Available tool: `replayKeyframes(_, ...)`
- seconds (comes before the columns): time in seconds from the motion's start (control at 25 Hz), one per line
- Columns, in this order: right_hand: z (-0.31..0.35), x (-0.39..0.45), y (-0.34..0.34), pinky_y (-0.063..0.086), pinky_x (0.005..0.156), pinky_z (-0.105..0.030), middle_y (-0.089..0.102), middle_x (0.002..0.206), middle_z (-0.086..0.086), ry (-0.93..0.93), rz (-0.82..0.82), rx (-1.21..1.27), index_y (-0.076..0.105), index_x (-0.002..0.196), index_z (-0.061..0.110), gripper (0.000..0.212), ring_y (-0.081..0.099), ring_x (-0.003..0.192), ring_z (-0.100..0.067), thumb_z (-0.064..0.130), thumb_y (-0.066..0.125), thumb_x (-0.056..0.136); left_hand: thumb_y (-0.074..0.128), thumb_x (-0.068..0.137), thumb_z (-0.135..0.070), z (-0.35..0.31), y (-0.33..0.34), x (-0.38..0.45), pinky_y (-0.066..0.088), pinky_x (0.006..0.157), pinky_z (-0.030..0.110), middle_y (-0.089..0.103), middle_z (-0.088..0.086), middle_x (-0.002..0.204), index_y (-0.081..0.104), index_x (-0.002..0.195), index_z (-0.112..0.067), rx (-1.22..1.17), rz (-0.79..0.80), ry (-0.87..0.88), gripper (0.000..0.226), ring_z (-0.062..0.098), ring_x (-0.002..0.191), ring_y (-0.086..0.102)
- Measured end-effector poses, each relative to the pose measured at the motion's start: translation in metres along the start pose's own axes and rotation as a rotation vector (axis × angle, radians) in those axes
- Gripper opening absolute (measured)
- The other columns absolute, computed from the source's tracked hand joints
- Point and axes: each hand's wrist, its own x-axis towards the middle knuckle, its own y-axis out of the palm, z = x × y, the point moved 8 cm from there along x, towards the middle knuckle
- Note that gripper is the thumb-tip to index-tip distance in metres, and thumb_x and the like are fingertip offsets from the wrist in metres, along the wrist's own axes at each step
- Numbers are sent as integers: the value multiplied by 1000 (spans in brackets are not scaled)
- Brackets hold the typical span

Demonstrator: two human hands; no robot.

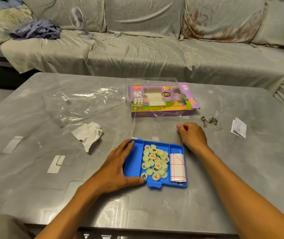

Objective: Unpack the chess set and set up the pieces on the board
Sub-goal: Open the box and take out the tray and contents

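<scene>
A blue plastic case [133, 163] lies open on the table in front of me. Its middle compartment holds several pale round xiangqi pieces [156, 163] with red or black characters. The right compartment holds a folded paper board [177, 167] with red lines. The clear lid [156, 126] stands hinged open at the far side. My left hand [117, 167] lies flat against the case's left side, thumb along its near edge. My right hand [192, 135] has curled fingers at the lid's right edge, pinching it.
The purple xiangqi carton [163, 99] lies beyond the case under a clear sleeve. Left of it lie a clear plastic wrap [84, 102] and a crumpled tissue [88, 134]. Metal ring puzzles [209, 120] and a folded leaflet [239, 128] lie to the right. A covered sofa stands behind.
</scene>
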Motion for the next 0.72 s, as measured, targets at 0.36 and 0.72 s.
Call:
replayKeyframes(0.36,4,-11,-18,41,63,-30,62,90,1,-4,-86,67,54,91,18,32,57,78,-17,48,47,94,70,54,-78,-2,-1,0,36,111,34,0,-30,148,13,150,-35,-21,-37,-10,120,-1,136,16)
replayKeyframes(0.72,5,-102,-10,49,74,-19,47,115,13,-305,485,-256,48,125,37,56,50,99,-6,54,70,77,69,52,-81,-4,-2,-1,35,111,36,2,-31,146,12,151,-31,-1,-30,-26,125,0,136,17)
